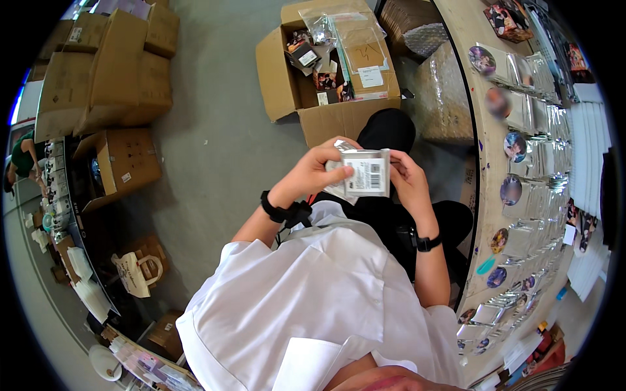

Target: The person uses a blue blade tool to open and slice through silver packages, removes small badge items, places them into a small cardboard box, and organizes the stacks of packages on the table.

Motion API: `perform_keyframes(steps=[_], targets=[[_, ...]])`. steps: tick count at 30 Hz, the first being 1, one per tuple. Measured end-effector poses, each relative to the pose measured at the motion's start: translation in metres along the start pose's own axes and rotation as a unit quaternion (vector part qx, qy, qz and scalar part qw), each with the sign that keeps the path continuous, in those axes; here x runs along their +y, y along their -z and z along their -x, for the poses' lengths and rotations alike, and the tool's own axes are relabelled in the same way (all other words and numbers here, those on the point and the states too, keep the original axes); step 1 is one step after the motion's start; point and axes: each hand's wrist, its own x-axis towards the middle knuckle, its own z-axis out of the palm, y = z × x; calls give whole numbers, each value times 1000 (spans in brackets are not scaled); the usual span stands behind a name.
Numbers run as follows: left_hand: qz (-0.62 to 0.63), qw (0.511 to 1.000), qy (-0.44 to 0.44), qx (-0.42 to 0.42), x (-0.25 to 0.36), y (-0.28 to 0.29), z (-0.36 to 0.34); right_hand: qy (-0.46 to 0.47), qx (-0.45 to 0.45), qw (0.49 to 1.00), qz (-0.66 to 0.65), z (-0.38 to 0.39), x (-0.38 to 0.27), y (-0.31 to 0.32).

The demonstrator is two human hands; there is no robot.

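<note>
Both of my hands hold a small stack of clear plastic packets with a white label [366,173] in front of my chest. My left hand [317,171] grips the stack's left side, thumb on the front. My right hand [405,177] closes around its right edge. A black band is on each wrist. Beyond my hands, on the floor, stands an open cardboard box [282,72] filled with plastic bags and small packaged items.
A long wooden table [486,159] curves along the right, covered with rows of clear sleeves and round badges. Stacked cardboard boxes [107,65] stand at the upper left. Bubble-wrapped bundles [443,91] sit by the table. Another person [23,159] works at the far left.
</note>
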Motion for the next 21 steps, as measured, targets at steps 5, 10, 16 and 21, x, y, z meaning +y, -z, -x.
perform_keyframes(steps=[5, 10, 16, 21], targets=[[-23, 999, -27, 9, -10, -33, -22, 17, 34, 988, -150, 33, -25, 3], [-126, 992, -20, -7, 15, -64, -38, 24, 17, 993, -118, 45, -44, -11], [-150, 986, -6, 77, 33, -111, -51, -41, 97, 956, -273, 62, -60, -16], [-230, 971, -64, -23, 56, -141, -62, 69, 158, 948, -267, 85, -59, 17]])
